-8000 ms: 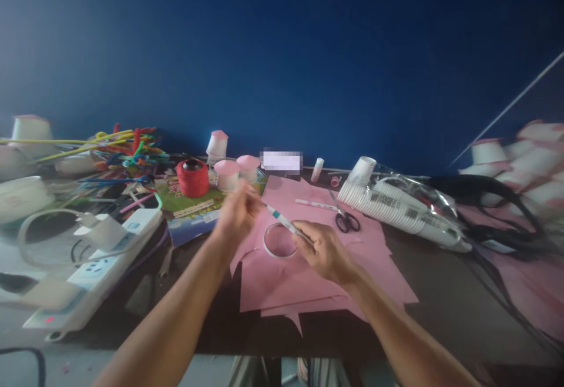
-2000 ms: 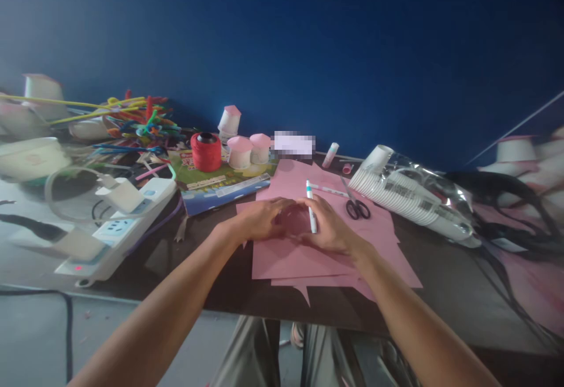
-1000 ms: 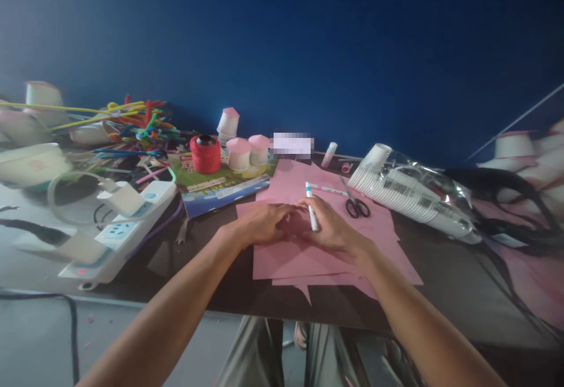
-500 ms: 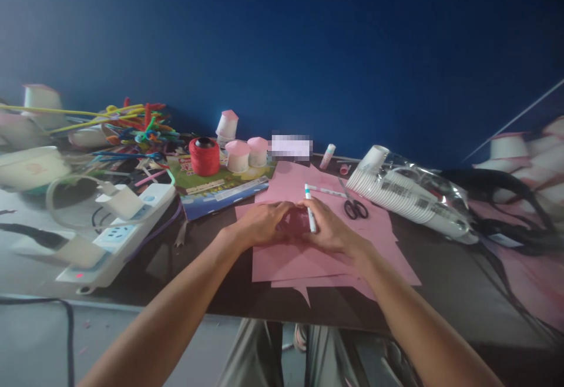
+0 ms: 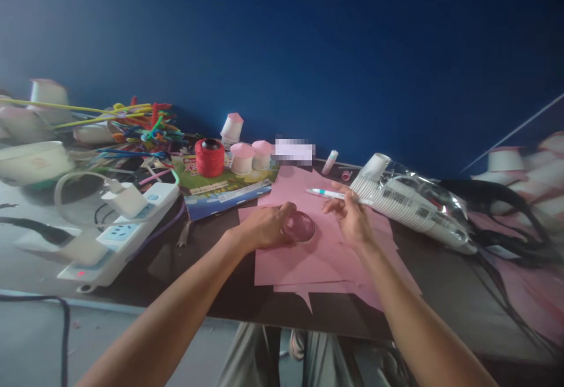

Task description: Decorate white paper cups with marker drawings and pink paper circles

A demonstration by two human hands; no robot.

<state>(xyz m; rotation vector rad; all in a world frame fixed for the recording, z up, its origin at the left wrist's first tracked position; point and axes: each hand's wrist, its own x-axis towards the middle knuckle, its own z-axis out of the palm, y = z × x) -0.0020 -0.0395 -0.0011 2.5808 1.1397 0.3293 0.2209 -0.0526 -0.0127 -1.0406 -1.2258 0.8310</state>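
Observation:
My left hand [image 5: 268, 225] is closed on the side of a round, see-through disc-like object [image 5: 300, 227], which rests on the pink paper [image 5: 291, 266]. What exactly this round thing is, I cannot make out. My right hand [image 5: 352, 216] is raised to the right of it and pinches a white marker [image 5: 325, 193] with a teal band. The marker lies nearly level, its tip pointing left. Several pink sheets overlap under both hands, with ragged edges toward me. The scissors are hidden behind my right hand.
At right lies a bagged stack of paper cups [image 5: 396, 199]. A glue stick [image 5: 329, 162] stands behind the paper. On the left are a booklet [image 5: 229, 193], a red thread spool [image 5: 210, 158], pink-topped cups [image 5: 242, 159], pipe cleaners [image 5: 150, 123] and a power strip [image 5: 118, 231] with cables.
My right hand has moved away to the right from the round object, and the marker has turned from upright to nearly level. My left hand stays on the object, which is now more exposed.

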